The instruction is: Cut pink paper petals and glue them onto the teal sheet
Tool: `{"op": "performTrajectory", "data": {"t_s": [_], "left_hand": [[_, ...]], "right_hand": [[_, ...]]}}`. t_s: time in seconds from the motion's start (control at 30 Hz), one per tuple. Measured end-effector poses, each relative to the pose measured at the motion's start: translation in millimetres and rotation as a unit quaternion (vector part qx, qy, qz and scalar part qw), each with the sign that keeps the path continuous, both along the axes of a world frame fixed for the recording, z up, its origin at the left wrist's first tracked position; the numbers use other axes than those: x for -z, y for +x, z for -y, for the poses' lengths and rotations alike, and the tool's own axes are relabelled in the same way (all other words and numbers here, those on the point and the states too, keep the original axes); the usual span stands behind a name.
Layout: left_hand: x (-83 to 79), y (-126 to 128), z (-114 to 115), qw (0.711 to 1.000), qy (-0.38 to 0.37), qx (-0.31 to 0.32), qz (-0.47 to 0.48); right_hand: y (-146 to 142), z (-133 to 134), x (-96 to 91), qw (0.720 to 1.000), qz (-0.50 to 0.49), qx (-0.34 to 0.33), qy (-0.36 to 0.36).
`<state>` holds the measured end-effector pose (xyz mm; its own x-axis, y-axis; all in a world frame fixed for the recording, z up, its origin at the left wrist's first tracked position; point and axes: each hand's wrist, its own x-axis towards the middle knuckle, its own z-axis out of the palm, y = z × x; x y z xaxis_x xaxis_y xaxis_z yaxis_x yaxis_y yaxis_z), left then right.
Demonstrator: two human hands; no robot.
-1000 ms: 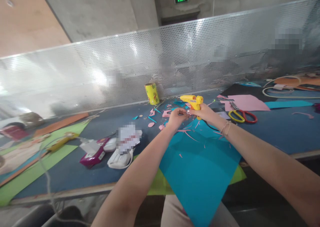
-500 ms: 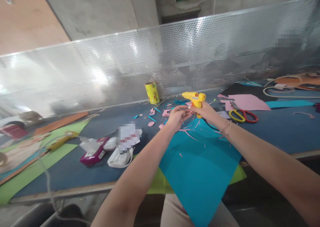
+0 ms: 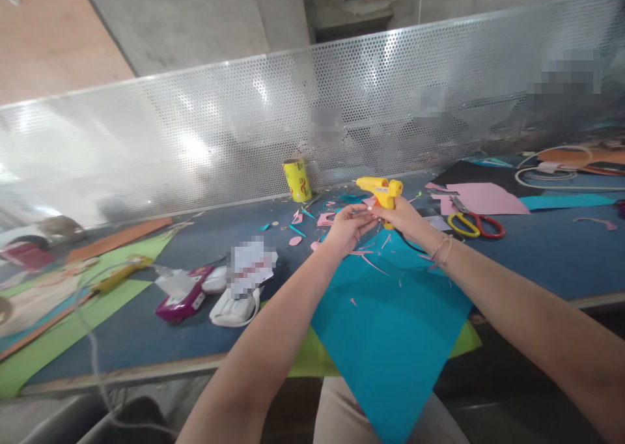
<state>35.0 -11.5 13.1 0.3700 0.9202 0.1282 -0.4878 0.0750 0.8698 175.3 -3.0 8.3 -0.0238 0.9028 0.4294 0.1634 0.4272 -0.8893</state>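
My right hand (image 3: 403, 217) grips a yellow hot glue gun (image 3: 379, 188) by its handle, nozzle pointing left. My left hand (image 3: 346, 227) is closed in a pinch right beside it, holding a small piece I cannot make out, just under the nozzle. Both hands hover over the far end of a large blue paper sheet (image 3: 390, 314) that hangs over the table's front edge. Pink and blue paper scraps (image 3: 303, 226) lie scattered around the hands.
Yellow-and-red scissors (image 3: 471, 222) rest on pink paper (image 3: 481, 198) to the right. A yellow can (image 3: 297, 180) stands by the perforated metal screen (image 3: 244, 138). A purple box (image 3: 183, 301), a white pouch (image 3: 234, 310) and another glue gun (image 3: 120, 271) lie left on green paper.
Both hands rose slightly and drew closer together; the glue gun shifted a little right and up, its nozzle now near the left fingertips.
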Motion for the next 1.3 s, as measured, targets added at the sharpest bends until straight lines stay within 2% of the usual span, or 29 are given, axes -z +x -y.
{"op": "performTrajectory", "data": {"t_s": [0.17,0.7,1.13,1.3], "left_hand": [[4.3,1.5,-2.0,1.000,0.014,-0.001,0.024],[5.1,7.2,5.0,0.998,0.046,-0.044,-0.014],[0.5,9.9,6.9,0.998,-0.002,-0.067,-0.018],[0.9,6.0,5.3,0.996,0.012,-0.081,-0.017]], "right_hand": [[-0.9,-0.4,1.1,1.000,-0.008,0.000,0.008],[-2.1,-3.5,4.5,1.000,-0.022,0.001,0.004],[-1.9,-2.1,3.4,0.986,-0.151,-0.066,-0.031],[2.3,3.6,-5.6,0.982,-0.179,-0.048,-0.037]]}}
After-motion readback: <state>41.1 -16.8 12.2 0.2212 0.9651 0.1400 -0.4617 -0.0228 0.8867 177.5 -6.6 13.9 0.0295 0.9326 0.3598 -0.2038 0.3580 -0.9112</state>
